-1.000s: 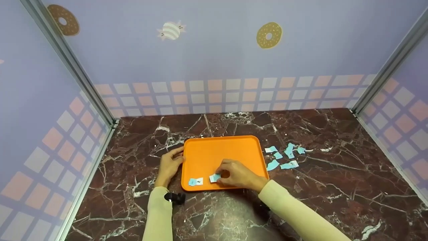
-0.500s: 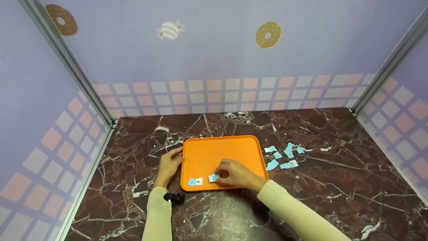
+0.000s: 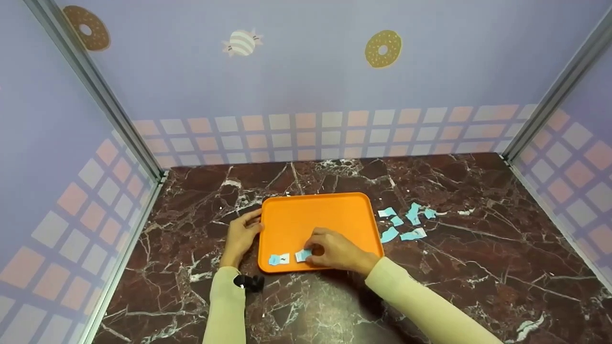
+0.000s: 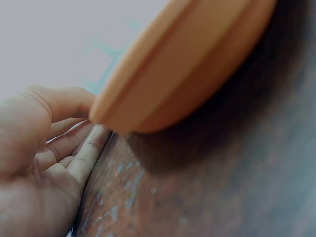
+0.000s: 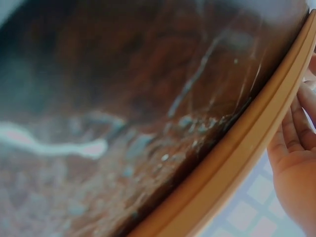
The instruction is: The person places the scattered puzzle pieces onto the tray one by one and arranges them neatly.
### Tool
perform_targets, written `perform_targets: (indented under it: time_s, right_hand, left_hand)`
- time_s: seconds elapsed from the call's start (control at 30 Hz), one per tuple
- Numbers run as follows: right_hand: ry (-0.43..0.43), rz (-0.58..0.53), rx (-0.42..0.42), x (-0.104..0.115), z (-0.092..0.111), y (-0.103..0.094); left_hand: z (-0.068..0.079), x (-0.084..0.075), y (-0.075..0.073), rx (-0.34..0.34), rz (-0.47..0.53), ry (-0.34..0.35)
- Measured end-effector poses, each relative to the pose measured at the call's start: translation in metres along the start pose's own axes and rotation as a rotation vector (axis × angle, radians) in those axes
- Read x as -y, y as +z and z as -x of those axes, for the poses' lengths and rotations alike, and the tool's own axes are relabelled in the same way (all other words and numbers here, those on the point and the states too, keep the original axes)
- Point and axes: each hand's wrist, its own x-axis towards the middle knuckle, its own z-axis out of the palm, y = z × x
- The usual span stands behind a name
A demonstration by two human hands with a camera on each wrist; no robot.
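On the orange tray (image 3: 315, 215) my right hand (image 3: 334, 249) pinches a torn blue-and-white paper piece (image 3: 302, 255) between thumb and fingers, low over the tray's near side. Left of it lie a blue paper piece (image 3: 274, 260) and a white piece with a dark mark (image 3: 284, 258), side by side. My left hand (image 3: 241, 236) rests against the tray's left edge. The left wrist view shows its thumb and relaxed fingers at the tray rim (image 4: 148, 74). The right wrist view shows my right hand (image 5: 296, 168) beyond the rim, its fingertips partly hidden and the paper out of sight.
Several torn blue and white paper pieces, among them a long one (image 3: 413, 234) and a forked one (image 3: 413, 213), lie on the dark marbled table (image 3: 478, 267) right of the tray. A patterned lilac wall (image 3: 306, 81) stands behind, with side walls left and right.
My right hand has slid slightly left with the pinched paper piece, nearer to the two pieces at the tray's left. My left hand stays at the tray edge.
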Motion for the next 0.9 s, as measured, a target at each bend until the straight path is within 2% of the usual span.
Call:
perform_targets:
  time_s: [0.63,0.9]
  right_hand:
    - [-0.015,0.02,-0.017,-0.0007,0.0011,0.0021]
    - [-0.007,-0.014,-0.008,-0.0029,0.003,-0.002]
  left_hand:
    - [-0.001,0.0012,0.0003,0.005,0.002,-0.01]
    - [-0.0015,0.0008,0.0006,0.0,-0.001,-0.009]
